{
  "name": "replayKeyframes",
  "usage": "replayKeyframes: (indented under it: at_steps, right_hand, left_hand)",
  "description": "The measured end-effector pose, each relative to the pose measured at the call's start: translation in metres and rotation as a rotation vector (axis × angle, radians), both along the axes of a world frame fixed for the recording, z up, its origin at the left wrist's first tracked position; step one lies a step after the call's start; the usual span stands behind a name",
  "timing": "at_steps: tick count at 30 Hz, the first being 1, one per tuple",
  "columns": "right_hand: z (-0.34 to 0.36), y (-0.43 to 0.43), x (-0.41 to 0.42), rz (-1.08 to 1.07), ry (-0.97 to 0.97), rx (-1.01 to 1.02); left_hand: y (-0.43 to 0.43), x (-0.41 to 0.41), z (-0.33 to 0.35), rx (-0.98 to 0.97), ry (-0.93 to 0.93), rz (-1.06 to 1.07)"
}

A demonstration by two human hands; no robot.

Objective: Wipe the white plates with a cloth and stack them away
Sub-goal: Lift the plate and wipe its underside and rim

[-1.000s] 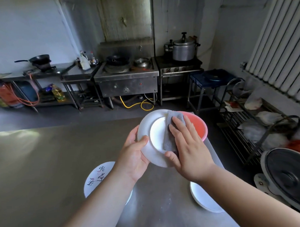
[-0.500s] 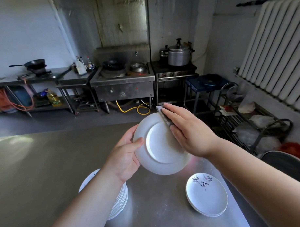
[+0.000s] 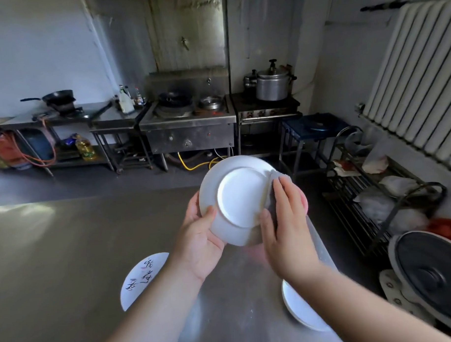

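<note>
White plate [image 3: 239, 196] gripped at its rim by the left hand [image 3: 200, 244]; right hand [image 3: 287, 223] presses the cloth [image 3: 274, 194] flat. Best rub firmly around the whole rim.

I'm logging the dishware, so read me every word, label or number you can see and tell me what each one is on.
Brush-style characters on the white plate lying on the steel table, half hidden by the left forearm: handwritten script, too stylised and blurred to read.
Labels on the bottles on the far counter and the yellow oil jug: too small to read.
White plate held up in both hands: no text showing.
</note>
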State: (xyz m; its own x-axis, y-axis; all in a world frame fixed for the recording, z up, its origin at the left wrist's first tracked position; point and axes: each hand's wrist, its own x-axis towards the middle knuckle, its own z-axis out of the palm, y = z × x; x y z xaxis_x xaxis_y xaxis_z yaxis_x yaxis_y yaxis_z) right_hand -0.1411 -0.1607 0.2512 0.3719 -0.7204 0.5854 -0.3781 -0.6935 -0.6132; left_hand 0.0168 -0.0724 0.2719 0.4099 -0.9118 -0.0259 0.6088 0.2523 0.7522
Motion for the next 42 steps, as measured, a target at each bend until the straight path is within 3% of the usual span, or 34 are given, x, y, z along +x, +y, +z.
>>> replayKeyframes:
  at_steps: [4, 10, 16, 21, 23, 28, 31, 37, 42]
  right_hand:
    - [0.002, -0.003, -0.007, 0.031, -0.219, 0.137]
    - [0.058, -0.046, -0.021, 0.311, 0.026, 0.065]
    - [-0.009, 0.021, -0.021, 0.211, 0.149, -0.116]
    - [0.022, -0.024, -0.008, 0.082, 0.162, -0.054]
    - [0.026, -0.025, -0.002, 0.04, 0.091, -0.033]
    - [-0.007, 0.034, 0.008, 0.04, -0.227, 0.238]
    - [0.011, 0.006, -0.002, 0.045, -0.328, 0.272]
    - [0.05, -0.037, -0.008, 0.252, -0.107, 0.109]
    - [-0.005, 0.018, -0.001, 0.2, 0.055, 0.012]
  left_hand:
    - [0.005, -0.005, -0.001, 0.049, -0.007, -0.123]
    - [0.005, 0.017, 0.016, 0.115, -0.048, -0.179]
    - [0.004, 0.01, 0.006, 0.042, 0.018, -0.031]
    - [0.005, 0.002, 0.003, 0.022, 0.024, -0.04]
    - [0.002, -0.004, 0.004, 0.002, 0.019, -0.024]
    - [0.0, -0.021, -0.007, -0.034, 0.023, -0.043]
    - [0.004, -0.013, -0.008, -0.009, -0.014, -0.13]
    - [0.001, 0.02, 0.01, 0.161, 0.0, -0.13]
    - [0.002, 0.015, 0.0, 0.085, 0.023, -0.007]
